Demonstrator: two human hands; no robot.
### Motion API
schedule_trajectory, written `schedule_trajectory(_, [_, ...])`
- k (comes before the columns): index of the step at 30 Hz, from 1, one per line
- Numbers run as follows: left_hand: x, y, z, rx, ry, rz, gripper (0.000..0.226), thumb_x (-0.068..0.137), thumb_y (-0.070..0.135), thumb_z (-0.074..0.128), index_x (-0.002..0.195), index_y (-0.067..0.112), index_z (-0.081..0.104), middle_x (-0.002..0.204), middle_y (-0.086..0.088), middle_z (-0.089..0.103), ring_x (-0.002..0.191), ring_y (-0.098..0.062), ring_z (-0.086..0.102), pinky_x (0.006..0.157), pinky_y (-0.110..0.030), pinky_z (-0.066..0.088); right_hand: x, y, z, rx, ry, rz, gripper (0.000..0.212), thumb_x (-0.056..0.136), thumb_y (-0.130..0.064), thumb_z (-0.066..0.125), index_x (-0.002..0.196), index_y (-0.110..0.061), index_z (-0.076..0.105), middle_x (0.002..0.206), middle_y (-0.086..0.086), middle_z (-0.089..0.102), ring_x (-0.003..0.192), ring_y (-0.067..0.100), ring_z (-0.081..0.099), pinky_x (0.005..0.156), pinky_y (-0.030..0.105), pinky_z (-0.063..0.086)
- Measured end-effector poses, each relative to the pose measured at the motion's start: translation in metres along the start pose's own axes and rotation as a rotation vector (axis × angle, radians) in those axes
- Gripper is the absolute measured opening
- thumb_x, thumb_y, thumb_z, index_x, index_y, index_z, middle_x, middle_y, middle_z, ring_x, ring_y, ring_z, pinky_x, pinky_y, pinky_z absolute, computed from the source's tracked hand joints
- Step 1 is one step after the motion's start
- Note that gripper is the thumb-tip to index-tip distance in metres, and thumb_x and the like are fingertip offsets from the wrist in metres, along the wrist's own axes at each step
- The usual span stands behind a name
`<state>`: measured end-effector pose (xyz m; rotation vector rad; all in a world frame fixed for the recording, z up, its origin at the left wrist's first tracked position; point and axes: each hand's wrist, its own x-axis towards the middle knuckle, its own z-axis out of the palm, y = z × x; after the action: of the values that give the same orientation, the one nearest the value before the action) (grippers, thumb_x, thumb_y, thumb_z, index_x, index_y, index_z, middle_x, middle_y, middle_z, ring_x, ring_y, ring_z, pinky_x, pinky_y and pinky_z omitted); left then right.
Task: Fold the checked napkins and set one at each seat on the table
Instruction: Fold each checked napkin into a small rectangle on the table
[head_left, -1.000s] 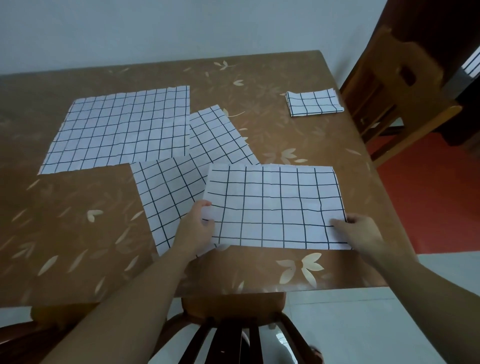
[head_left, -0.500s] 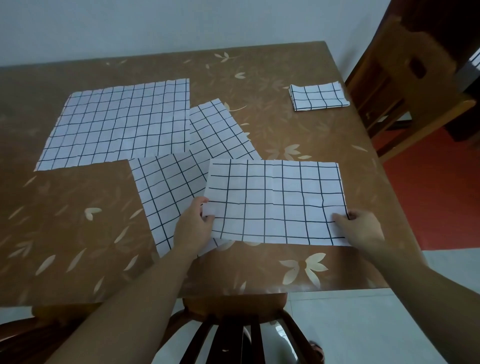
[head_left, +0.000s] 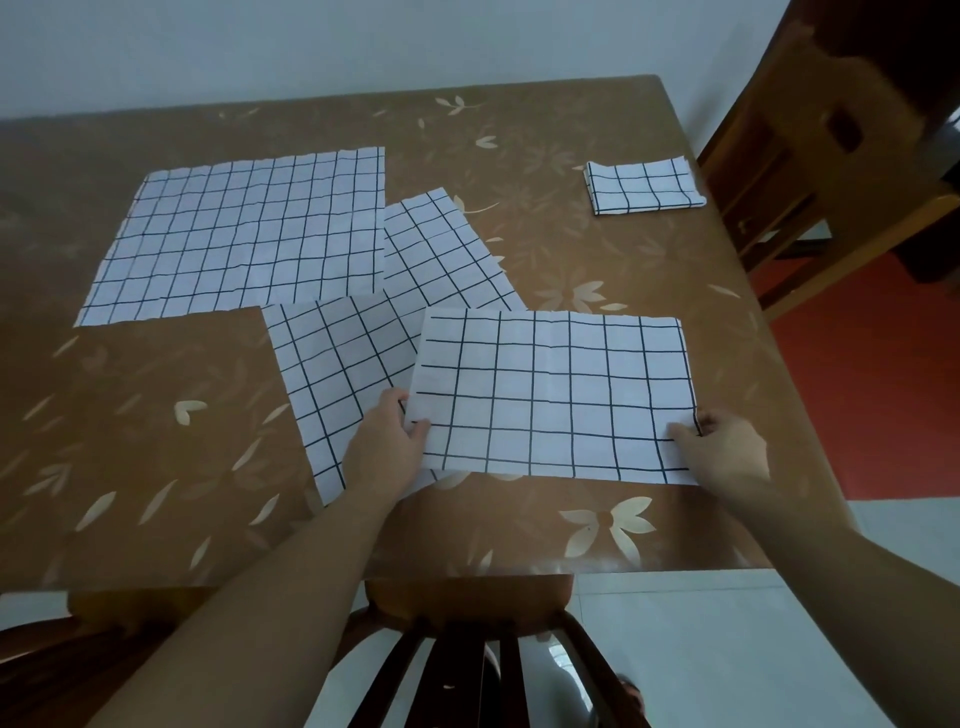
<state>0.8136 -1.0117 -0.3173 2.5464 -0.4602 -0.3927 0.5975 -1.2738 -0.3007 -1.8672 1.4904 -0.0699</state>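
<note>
Far left: large napkin (head_left: 244, 234) flat on table (head_left: 156, 441). Next: tilted napkin (head_left: 353, 364), its edge under large napkin. Centre: left hand (head_left: 387, 447) pinches left edge of half-folded napkin (head_left: 550, 395), thumb on top; this cloth overlaps tilted napkin. Farther back: small folded napkin (head_left: 644, 186), near chair (head_left: 831, 130). Right: right hand (head_left: 727, 452) pinches half-folded napkin's near right corner.
</note>
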Motion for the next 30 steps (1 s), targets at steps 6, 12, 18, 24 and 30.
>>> schedule_trajectory(6, [-0.018,0.033,0.007,0.285,0.138,0.222,0.049,0.09,0.045,0.057,0.131,0.022,0.044,0.125,-0.006,0.053,0.114,-0.025,0.048,0.093,-0.039,0.041,-0.029,-0.014,0.009,-0.24,0.185,-0.245,0.071,0.089,-0.045,0.058,0.147,-0.016,0.028,0.15,0.015,0.029,0.133,0.039,0.035,0.104,0.053,0.035])
schedule_trajectory(12, [-0.041,0.09,0.066,0.367,-0.138,0.52,0.052,0.098,0.045,0.026,0.148,0.032,0.028,0.158,-0.002,0.025,0.148,-0.03,0.014,0.118,-0.055,0.008,-0.049,-0.026,0.06,-0.571,0.094,-0.672,0.061,0.099,-0.046,0.025,0.154,-0.021,0.021,0.163,0.007,0.013,0.15,0.028,0.007,0.118,0.047,-0.003])
schedule_trajectory(18, [-0.034,0.071,0.084,0.468,-0.261,0.431,0.059,0.1,0.056,0.013,0.153,0.038,-0.006,0.163,0.004,-0.014,0.148,-0.023,-0.02,0.117,-0.052,-0.015,-0.031,-0.004,0.068,-0.709,-0.095,-0.726,0.068,0.092,-0.057,-0.007,0.154,-0.031,-0.004,0.162,-0.005,-0.013,0.147,0.017,-0.02,0.118,0.044,-0.014])
schedule_trajectory(24, [-0.026,0.05,0.073,0.483,-0.201,0.392,0.063,0.099,0.059,0.016,0.154,0.037,-0.005,0.164,0.003,-0.012,0.149,-0.022,-0.017,0.119,-0.049,-0.013,-0.011,0.014,0.05,-0.776,-0.136,-0.681,0.073,0.085,-0.067,-0.012,0.15,-0.033,-0.019,0.158,-0.003,-0.024,0.145,0.018,-0.027,0.117,0.043,-0.017])
schedule_trajectory(30, [-0.023,0.027,0.055,0.504,-0.161,0.317,0.066,0.097,0.059,0.012,0.155,0.031,-0.004,0.164,-0.002,-0.009,0.15,-0.025,-0.012,0.118,-0.051,-0.01,0.001,0.024,0.027,-0.824,-0.149,-0.634,0.072,0.083,-0.068,-0.014,0.145,-0.032,-0.026,0.158,-0.001,-0.026,0.144,0.019,-0.027,0.115,0.043,-0.018])
